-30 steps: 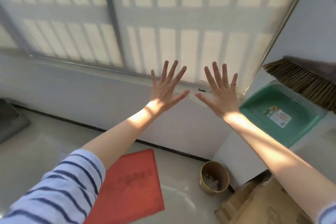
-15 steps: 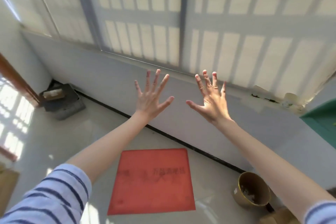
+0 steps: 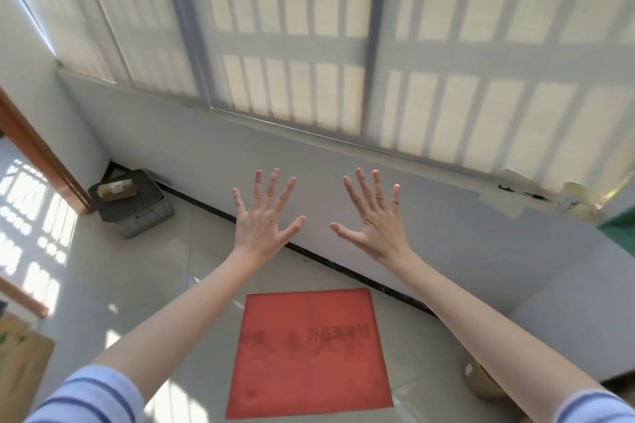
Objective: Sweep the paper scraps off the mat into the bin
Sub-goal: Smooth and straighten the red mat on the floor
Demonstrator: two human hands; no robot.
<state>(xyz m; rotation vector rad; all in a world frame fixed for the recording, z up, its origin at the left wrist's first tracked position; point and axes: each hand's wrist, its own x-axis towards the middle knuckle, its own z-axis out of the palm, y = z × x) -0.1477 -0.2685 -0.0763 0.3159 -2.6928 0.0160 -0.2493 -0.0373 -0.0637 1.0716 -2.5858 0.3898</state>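
Red mat (image 3: 309, 354) on tiled floor (image 3: 137, 268); blinds (image 3: 309, 27) above

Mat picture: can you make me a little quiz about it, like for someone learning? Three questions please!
1. True or false: the left hand is curled into a fist.
2. What colour is the mat? A green, B red, C blue.
3. Which side of the mat is the bin on, and what partly hides it?

Key:
1. False: its fingers are spread wide.
2. B.
3. The right side; the right arm partly hides it.
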